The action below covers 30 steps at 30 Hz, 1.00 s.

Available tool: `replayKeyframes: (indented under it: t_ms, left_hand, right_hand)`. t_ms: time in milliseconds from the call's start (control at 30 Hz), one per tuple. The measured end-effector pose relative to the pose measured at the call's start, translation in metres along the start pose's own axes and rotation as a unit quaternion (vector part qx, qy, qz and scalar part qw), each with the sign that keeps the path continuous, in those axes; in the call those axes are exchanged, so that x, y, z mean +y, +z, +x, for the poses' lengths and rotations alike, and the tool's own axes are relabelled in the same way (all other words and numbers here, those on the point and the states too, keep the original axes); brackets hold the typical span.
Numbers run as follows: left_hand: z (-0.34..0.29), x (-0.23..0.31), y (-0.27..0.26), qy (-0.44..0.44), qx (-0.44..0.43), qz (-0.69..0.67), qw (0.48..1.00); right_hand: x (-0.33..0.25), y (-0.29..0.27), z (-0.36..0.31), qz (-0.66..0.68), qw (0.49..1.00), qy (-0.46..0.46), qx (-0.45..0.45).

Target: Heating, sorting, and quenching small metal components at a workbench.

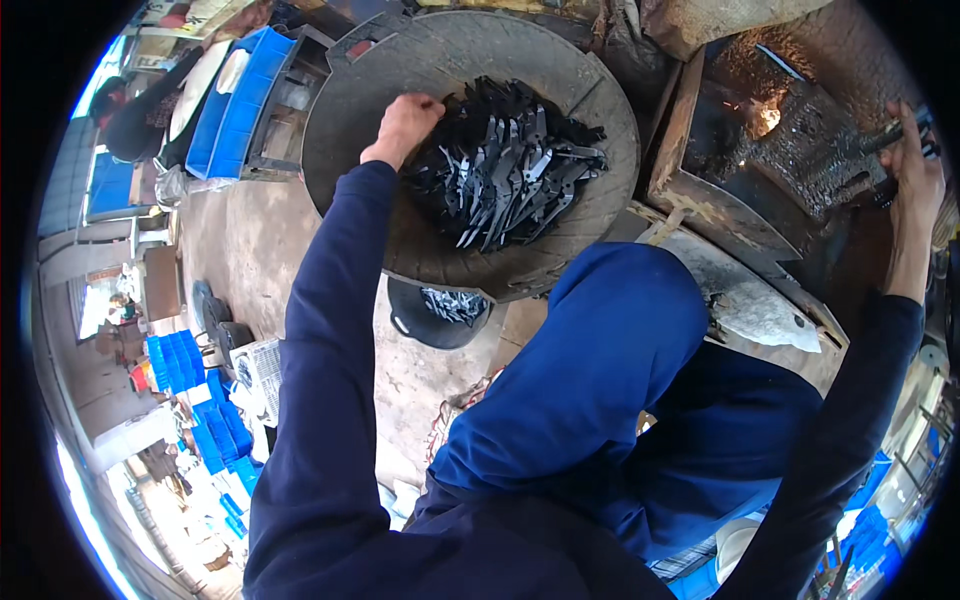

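Observation:
A wide round metal basin [345, 205] stands in front of me. In it lies a heap of dark, flat, blade-shaped metal pieces [510, 175] with some bright edges. My left hand [403, 130] is over the heap's left side, its fingers curled together; whatever they pinch is hidden. Far to the right, my right hand [915, 165] closes around a dark metal handle [885, 138] beside a wet, dirty metal trough [735, 210]. Inside the trough is a wet, dark, grooved block [790, 150], with an orange glint near it. A thin bright strip [780, 61] lies at its far side.
Below the basin sits a black bucket [445, 335] with small shiny pieces. Blue bins [240, 100] stand at the upper left, near another person [140, 120]. More blue crates [215, 425] are stacked at the left. A pale board [750, 300] lies by my knee.

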<state>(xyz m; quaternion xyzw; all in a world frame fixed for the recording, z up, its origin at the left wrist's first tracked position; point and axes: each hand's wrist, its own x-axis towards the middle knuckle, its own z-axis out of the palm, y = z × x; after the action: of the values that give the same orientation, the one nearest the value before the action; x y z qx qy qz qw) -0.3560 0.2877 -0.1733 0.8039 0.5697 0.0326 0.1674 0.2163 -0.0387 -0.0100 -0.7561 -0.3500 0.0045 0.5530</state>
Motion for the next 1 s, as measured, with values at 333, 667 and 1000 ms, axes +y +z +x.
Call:
replayKeyframes:
  t_ms: [333,667,1000]
  left_hand:
    - [0.001,-0.026,0.055,-0.07,-0.012,0.016,0.997]
    - [0.021,-0.074,0.086,-0.005,0.013,-0.143,0.99]
    - [-0.022,-0.03,0.026,-0.098,-0.057,-0.315,0.942]
  right_hand:
    - [-0.006,-0.002,-0.007,-0.028,0.999,-0.011,-0.011]
    - [0.002,-0.005,0.0,-0.011,1.0,0.022,-0.007]
    - [0.008,-0.004,0.004,0.011,0.999,0.023,-0.022]
